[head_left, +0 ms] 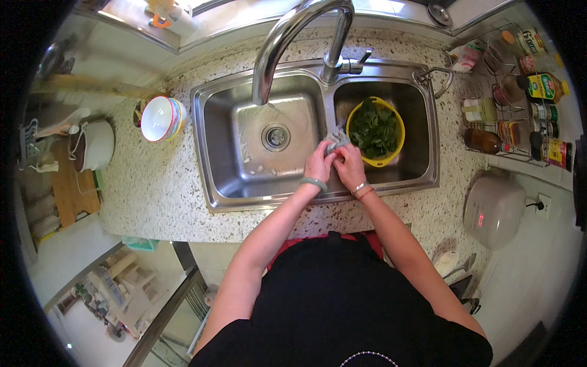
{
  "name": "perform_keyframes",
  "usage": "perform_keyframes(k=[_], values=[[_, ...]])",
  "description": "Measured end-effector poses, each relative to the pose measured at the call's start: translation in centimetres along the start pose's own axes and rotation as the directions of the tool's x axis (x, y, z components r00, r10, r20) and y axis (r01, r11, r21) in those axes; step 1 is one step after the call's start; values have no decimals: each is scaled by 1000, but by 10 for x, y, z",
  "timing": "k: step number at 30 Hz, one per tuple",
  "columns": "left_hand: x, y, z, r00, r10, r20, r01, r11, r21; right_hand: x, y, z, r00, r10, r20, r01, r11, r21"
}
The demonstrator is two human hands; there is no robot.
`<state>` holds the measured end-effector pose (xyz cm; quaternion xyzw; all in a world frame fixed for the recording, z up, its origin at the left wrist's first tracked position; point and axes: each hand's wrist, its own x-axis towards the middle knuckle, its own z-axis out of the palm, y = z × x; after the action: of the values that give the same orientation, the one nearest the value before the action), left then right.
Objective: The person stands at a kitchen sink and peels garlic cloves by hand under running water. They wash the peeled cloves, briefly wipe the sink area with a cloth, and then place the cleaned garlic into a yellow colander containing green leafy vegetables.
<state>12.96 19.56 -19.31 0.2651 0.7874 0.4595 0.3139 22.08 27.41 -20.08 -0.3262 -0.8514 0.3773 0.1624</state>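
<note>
Wringing a small grey cloth [337,139] between both hands, we hold it right over the divider of the steel double sink [208,147]. Our left hand [318,164] sits at about seven o'clock from the cloth and our right hand [350,165] at about five o'clock; both are closed on its lower end, so neither is nearer. The cloth's long axis runs roughly from six toward twelve o'clock, its free end pointing up toward the base of the faucet [287,37]. At three o'clock from the cloth, just beside it, a yellow colander [397,144] of leafy greens [374,129] rests in the right basin. The drain [276,137] lies at nine o'clock in the left basin. The speckled counter [147,183] surrounds the sink.
</note>
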Motion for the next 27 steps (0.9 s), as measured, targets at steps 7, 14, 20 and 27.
perform_keyframes(k=[7, 14, 20, 27], values=[[120, 4, -2, 983, 34, -182, -40, 999, -31, 127, 9, 16, 986, -85, -146, 81, 996, -37], [118, 54, -14, 993, 55, -102, -26, 964, 265, 129, 23, 19, 977, 95, -190, -44, 966, 256], [90, 81, 43, 937, 347, -39, -348, 937, -9, 117, 32, -38, 914, 395, 88, -170, 178, 969], [161, 98, 103, 983, 181, 43, -138, 863, -487, 168, 66, -88, 862, 182, -473, -22, 946, 324]])
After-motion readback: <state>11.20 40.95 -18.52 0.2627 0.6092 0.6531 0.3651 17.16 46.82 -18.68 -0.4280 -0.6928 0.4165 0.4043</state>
